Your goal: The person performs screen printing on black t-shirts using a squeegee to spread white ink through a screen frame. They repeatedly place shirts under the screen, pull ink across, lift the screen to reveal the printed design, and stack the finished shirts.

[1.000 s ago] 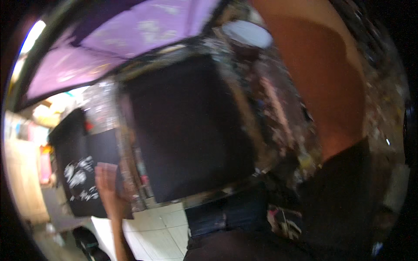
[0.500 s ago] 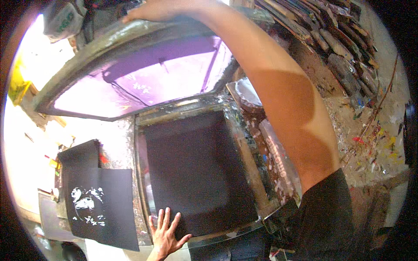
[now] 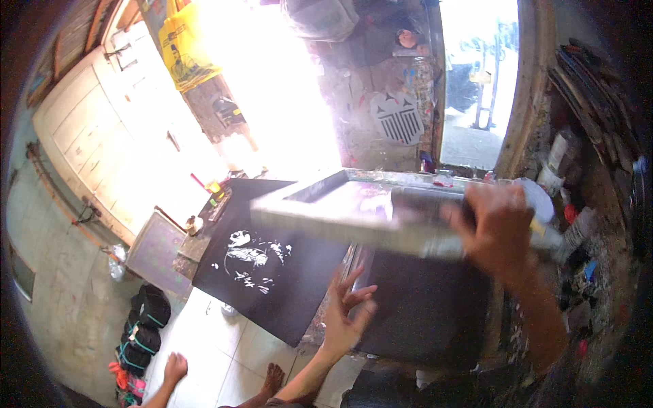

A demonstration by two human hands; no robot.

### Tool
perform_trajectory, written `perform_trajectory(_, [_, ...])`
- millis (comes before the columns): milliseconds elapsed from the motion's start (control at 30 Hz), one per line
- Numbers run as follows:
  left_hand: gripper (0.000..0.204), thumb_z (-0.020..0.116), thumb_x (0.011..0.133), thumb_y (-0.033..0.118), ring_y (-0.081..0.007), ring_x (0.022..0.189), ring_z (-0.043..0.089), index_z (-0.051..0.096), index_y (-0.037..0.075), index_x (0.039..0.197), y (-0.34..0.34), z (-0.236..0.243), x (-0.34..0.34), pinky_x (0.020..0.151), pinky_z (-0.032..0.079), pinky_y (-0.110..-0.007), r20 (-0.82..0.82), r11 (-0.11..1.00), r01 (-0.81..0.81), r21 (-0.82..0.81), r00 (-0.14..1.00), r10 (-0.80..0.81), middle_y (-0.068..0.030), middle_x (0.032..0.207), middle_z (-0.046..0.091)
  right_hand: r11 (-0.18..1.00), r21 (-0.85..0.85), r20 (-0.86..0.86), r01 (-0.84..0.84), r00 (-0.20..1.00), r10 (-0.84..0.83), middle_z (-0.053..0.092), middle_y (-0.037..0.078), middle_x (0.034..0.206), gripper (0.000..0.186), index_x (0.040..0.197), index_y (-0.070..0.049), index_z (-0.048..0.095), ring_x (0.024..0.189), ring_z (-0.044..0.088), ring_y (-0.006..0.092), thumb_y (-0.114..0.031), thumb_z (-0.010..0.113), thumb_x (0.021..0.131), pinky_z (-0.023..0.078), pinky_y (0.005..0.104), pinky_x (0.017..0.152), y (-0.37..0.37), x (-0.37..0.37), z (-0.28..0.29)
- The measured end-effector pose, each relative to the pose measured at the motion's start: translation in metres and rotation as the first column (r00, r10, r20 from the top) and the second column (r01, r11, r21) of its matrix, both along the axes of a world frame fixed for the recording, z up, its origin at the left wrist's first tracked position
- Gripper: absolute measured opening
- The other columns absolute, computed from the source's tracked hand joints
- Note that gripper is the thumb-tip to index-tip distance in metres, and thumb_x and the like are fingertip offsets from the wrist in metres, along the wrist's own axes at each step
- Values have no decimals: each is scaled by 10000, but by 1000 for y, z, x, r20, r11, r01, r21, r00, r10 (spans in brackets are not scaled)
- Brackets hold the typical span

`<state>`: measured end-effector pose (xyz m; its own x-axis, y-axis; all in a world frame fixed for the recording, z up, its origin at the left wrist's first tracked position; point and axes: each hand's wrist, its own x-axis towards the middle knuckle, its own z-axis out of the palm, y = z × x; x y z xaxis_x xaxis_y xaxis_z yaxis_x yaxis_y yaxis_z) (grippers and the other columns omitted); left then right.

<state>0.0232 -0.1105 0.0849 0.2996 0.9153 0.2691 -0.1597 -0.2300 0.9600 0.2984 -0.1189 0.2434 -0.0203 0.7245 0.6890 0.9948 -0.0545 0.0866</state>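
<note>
My right hand (image 3: 500,228) is closed on the near edge of a screen-printing frame (image 3: 408,239). The frame is tilted and smeared by motion, and it hangs above the far part of a black sheet (image 3: 428,313) lying on the work surface. Its mesh looks pale purple. My left hand (image 3: 345,318) is raised with fingers apart and nothing in it, beside the left edge of that sheet. Further left, another black sheet (image 3: 299,299) bears a white printed picture (image 3: 248,255).
Another person's hand (image 3: 175,367) and a bare foot (image 3: 273,377) show at the lower left. A yellow bag (image 3: 187,51) hangs by the bright opening. Black bundles (image 3: 141,333) stand on the left floor. A round white tub lid (image 3: 537,200) lies at the right.
The raised screen frame has come down toward the black sheet, with my right hand on its near edge. My left hand has lifted off the sheet's corner. The view has swung left and up.
</note>
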Motion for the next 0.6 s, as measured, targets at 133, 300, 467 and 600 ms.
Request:
perform_trajectory(133, [410, 681, 968, 231, -241, 978, 689, 443, -57, 1135, -10, -16, -5, 818, 624, -395, -48, 841, -209, -500, 976, 214, -241, 1182, 609, 955, -250, -86, -160, 986, 143, 657, 139, 793, 385, 861, -84, 634, 769, 659, 328, -455, 731, 820, 491, 464, 798, -51, -38, -90])
perform_trajectory(300, [485, 675, 976, 293, -258, 988, 658, 487, -116, 1156, -23, -93, -23, 875, 553, -381, -390, 879, -339, -336, 899, 198, -204, 1079, 648, 786, -580, -371, -215, 929, -20, 692, 159, 755, 380, 960, -113, 616, 712, 701, 383, -465, 712, 855, 531, 522, 613, -45, -10, -146])
perform_trajectory(467, [547, 668, 973, 361, -199, 980, 571, 493, -67, 1264, -17, -140, -37, 886, 479, -371, -417, 918, -358, -171, 870, 261, -98, 1060, 592, 735, -623, -304, -268, 949, 87, 712, 150, 748, 186, 990, -134, 649, 662, 725, 320, -283, 679, 884, 550, 463, 609, -62, -15, -161])
perform_trajectory(600, [589, 655, 977, 362, -220, 993, 580, 471, -84, 1314, -17, -139, -38, 889, 483, -367, -257, 951, -294, -98, 930, 261, -131, 1126, 608, 912, -408, 142, -25, 986, 91, 658, 37, 649, 68, 916, -174, 648, 576, 678, 233, -211, 635, 862, 535, 447, 641, 20, 18, -191])
